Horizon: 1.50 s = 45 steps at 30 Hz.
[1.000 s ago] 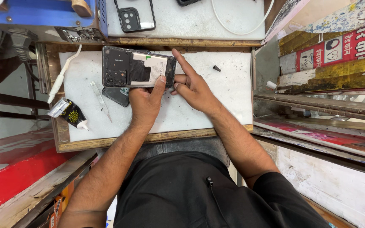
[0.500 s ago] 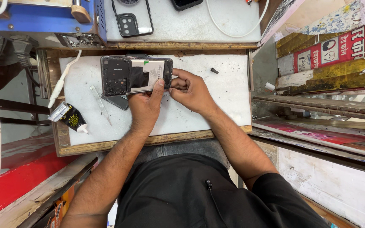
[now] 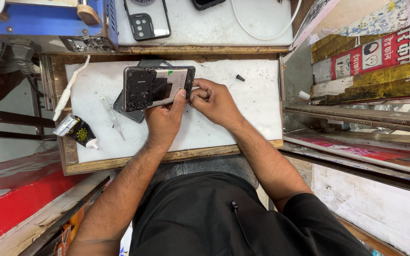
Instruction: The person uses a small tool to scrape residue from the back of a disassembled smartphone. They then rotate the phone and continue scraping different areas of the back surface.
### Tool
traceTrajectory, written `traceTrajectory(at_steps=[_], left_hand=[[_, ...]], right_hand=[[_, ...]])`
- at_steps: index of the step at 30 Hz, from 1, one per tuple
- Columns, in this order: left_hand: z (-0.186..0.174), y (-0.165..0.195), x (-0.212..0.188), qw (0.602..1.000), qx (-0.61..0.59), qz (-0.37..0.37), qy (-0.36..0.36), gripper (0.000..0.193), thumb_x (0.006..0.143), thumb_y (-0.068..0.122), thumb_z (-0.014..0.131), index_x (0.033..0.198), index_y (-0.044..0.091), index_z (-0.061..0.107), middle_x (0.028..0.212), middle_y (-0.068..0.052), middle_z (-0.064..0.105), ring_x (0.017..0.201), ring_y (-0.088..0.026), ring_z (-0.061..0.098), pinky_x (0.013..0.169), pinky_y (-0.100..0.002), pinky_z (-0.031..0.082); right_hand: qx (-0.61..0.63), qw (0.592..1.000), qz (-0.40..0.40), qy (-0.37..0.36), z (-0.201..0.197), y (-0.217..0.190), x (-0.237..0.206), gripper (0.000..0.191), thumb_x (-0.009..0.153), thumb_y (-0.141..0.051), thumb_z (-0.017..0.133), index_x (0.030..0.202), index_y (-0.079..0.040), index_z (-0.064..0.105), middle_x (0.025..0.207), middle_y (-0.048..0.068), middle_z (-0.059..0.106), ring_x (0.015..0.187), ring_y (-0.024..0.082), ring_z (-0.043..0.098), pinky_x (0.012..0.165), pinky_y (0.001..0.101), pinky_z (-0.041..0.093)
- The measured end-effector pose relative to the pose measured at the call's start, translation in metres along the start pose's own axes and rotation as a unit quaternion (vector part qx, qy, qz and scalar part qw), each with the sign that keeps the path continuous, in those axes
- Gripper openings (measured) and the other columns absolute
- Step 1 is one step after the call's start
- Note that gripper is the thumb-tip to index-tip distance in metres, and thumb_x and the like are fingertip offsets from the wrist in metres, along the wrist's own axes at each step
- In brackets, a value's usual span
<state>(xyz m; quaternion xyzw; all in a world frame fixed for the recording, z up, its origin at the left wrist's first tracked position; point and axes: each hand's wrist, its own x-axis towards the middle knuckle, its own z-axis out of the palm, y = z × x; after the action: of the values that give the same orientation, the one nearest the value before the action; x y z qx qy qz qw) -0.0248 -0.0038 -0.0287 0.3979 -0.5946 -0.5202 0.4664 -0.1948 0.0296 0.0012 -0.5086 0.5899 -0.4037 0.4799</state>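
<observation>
The opened smartphone [image 3: 157,87], back cover off and its inner boards showing, lies with its long axis running left to right, lifted just above the white work surface [image 3: 243,118]. The left hand [image 3: 164,121] comes up from below it — fingers wrapped under the body, thumb pressed onto the upper face near the right end, a firm closed grip. The right hand [image 3: 214,102] sits directly beside the phone's right short end, fingers curled in tightly and pinched against that edge; whether they hold a small tool or part there is too small to tell. So the phone lies to the left of the right hand's fingers, touching them, and the right hand is the one nearer the end being worked.

Under the phone's left end a dark back cover [image 3: 131,111] lies flat on the surface. Further left are a thin clear pry stick [image 3: 112,116] and a black glue tube [image 3: 79,132] near the surface's left edge. A small dark bit [image 3: 239,77] lies apart to the upper right. The right half of the surface — from the right wrist out to the wooden rim — holds nothing else. Another phone with a camera cluster [image 3: 146,20] rests on the upper shelf.
</observation>
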Motion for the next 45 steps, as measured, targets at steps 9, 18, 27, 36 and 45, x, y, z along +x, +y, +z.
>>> traceTrajectory(at_steps=[9,18,27,36,45], left_hand=[[-0.001,0.0,0.001,0.999,0.025,0.024,0.01,0.017,0.102,0.014,0.071,0.109,-0.001,0.071,0.101,-0.009,0.075,0.094,-0.016,0.074,0.084,-0.029,0.061],[-0.001,0.002,0.001,1.0,0.001,0.001,0.007,0.018,0.102,0.016,0.07,0.109,-0.001,0.071,0.1,-0.008,0.075,0.093,-0.014,0.073,0.082,-0.028,0.061],[0.0,0.009,0.002,1.0,0.019,0.013,0.009,0.019,0.102,0.016,0.07,0.109,-0.001,0.071,0.1,-0.008,0.075,0.093,-0.014,0.073,0.081,-0.027,0.061],[0.0,0.009,0.003,1.0,0.015,0.007,0.01,0.018,0.102,0.016,0.07,0.108,-0.001,0.071,0.099,-0.009,0.075,0.092,-0.015,0.074,0.081,-0.028,0.061],[0.0,0.001,0.0,1.0,-0.009,0.007,0.016,0.018,0.102,0.015,0.07,0.109,-0.001,0.071,0.102,-0.009,0.074,0.094,-0.015,0.073,0.082,-0.029,0.061]], right_hand=[[-0.026,1.0,0.002,-0.004,-0.002,-0.002,0.001,0.043,0.095,-0.003,0.065,0.138,-0.002,0.061,0.089,0.002,0.078,0.074,0.002,0.066,0.065,0.0182,0.053],[-0.033,0.999,0.005,-0.013,-0.003,0.0,0.0,0.044,0.094,-0.003,0.067,0.138,-0.002,0.062,0.086,0.001,0.078,0.071,0.002,0.065,0.063,0.0183,0.052],[-0.04,0.999,-0.003,-0.014,-0.003,-0.001,0.001,0.043,0.095,-0.004,0.067,0.137,-0.002,0.062,0.087,0.001,0.078,0.071,0.002,0.066,0.063,0.0183,0.053],[-0.034,0.999,-0.011,-0.007,-0.002,0.001,0.0,0.042,0.097,-0.004,0.063,0.139,-0.002,0.061,0.091,0.002,0.079,0.076,0.002,0.068,0.069,0.0188,0.056],[-0.053,0.999,-0.006,-0.012,-0.003,0.0,0.0,0.044,0.095,-0.005,0.067,0.138,-0.003,0.062,0.087,0.002,0.078,0.072,0.003,0.065,0.064,0.0191,0.053]])
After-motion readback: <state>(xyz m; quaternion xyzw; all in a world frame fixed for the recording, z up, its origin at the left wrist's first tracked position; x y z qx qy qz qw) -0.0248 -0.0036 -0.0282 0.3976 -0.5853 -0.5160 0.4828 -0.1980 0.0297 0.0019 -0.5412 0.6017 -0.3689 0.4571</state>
